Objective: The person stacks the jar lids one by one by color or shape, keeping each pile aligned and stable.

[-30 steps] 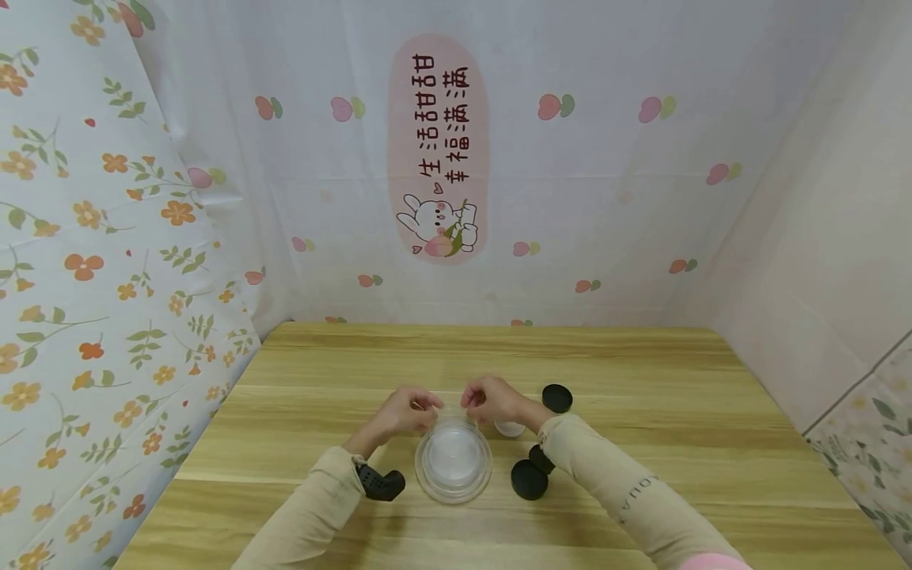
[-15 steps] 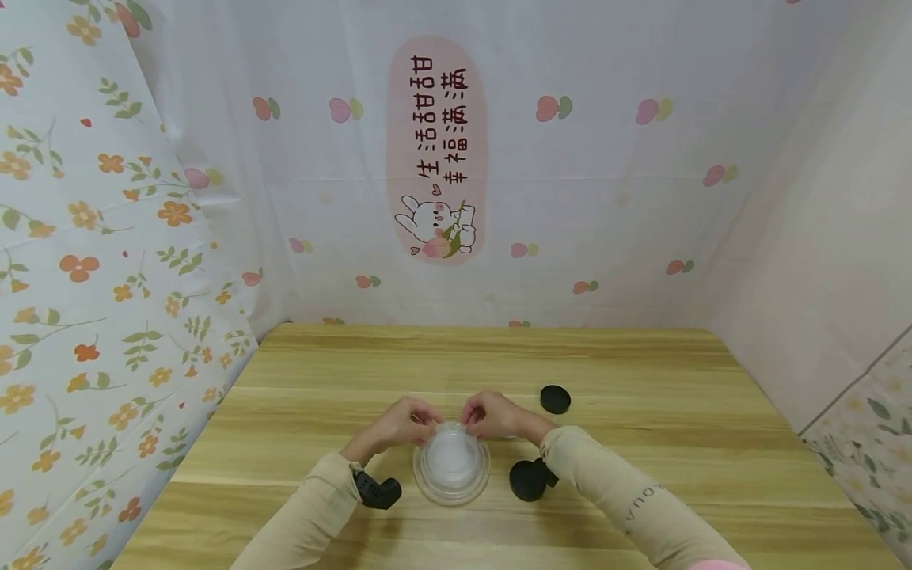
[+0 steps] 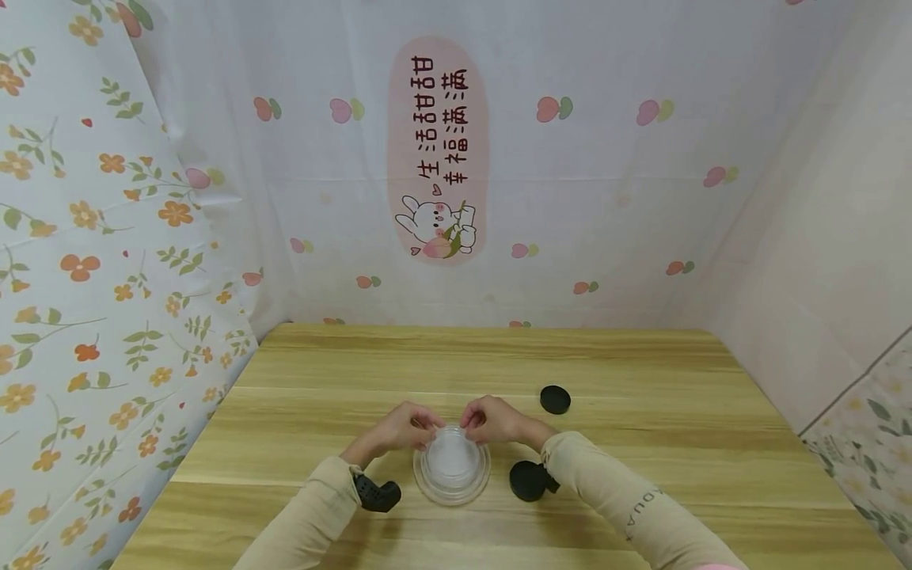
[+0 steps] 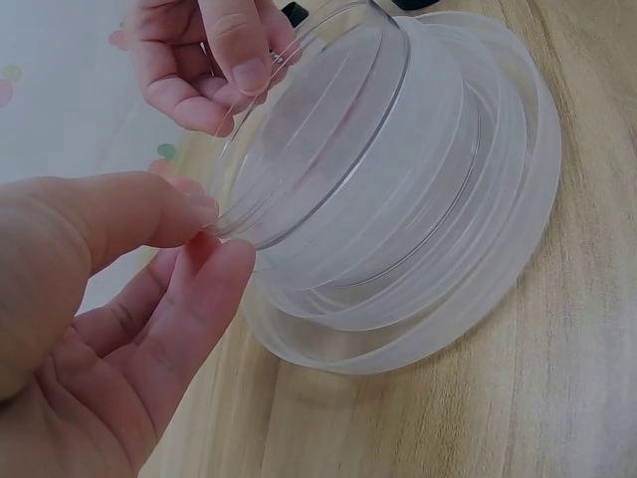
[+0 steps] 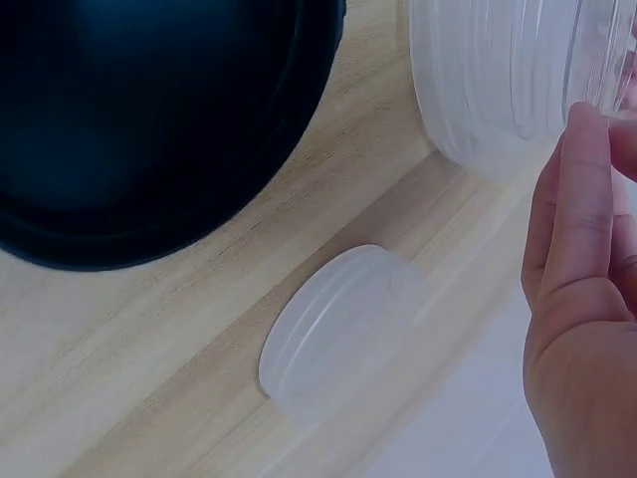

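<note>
A stack of round, translucent plastic lids (image 3: pixel 456 497) stands in front of me, wide pieces at the bottom and smaller ones above. The topmost piece is a clear round lid (image 4: pixel 309 149) with a thin rim. My left hand (image 3: pixel 402 427) pinches its left side between thumb and fingers. At the far right side, my right hand (image 3: pixel 494 419) pinches the same rim. The clear lid lies against the top of the stack in the left wrist view; whether it is fully seated I cannot tell.
A black round lid (image 3: pixel 555 400) lies beyond my right forearm, and another black lid (image 3: pixel 528 481) lies right of the stack. A small translucent lid (image 5: pixel 338 329) rests on the wooden table (image 3: pixel 321 364). A patterned cloth (image 3: pixel 598 198) hangs behind the table.
Both hands have come down and toward me, bringing the clear lid from behind the stack onto its top. In the last half second they have barely moved.
</note>
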Available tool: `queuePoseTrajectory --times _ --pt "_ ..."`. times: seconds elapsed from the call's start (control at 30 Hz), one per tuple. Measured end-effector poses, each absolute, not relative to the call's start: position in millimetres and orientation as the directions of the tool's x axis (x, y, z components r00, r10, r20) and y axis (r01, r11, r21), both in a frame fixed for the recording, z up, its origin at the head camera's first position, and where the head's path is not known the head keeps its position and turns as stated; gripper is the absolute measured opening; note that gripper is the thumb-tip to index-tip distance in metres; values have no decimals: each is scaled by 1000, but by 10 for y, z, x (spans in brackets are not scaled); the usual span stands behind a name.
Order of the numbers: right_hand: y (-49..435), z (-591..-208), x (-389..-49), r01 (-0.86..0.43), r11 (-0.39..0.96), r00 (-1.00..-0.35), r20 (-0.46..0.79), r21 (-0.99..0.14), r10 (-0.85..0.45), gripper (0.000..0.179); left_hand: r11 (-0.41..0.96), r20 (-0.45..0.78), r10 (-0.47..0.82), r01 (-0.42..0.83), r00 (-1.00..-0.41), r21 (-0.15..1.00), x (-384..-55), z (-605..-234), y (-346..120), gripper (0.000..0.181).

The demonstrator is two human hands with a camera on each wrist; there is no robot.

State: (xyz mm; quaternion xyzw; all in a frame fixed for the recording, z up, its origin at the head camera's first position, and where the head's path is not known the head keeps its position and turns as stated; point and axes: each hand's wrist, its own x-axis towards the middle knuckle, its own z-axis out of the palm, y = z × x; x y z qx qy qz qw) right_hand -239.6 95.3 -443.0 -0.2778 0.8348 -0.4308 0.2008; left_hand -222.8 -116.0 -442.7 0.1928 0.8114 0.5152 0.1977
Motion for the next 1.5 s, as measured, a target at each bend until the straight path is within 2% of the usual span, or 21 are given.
queuePoseTrajectory --times 0.67,1.0,1.23,1.5 --pt "942 -4498 -2420 -292 468 -777 -78 -834 -625 6 438 -158 518 103 -840 893 -2248 -4432 -1220 24" --pt "994 -4449 -2419 -281 475 -784 -85 -834 -614 9 390 -140 526 91 -839 916 -2279 -4393 -1269 30" --pt "1153 -4396 -2477 -365 525 -807 -19 -769 -590 12 428 -95 478 137 -873 893 -2321 -4358 -1202 31" --pt "1432 -4341 -2506 -311 514 -829 -36 -799 -558 16 493 -74 452 180 -889 851 -2380 -4295 -1006 26"
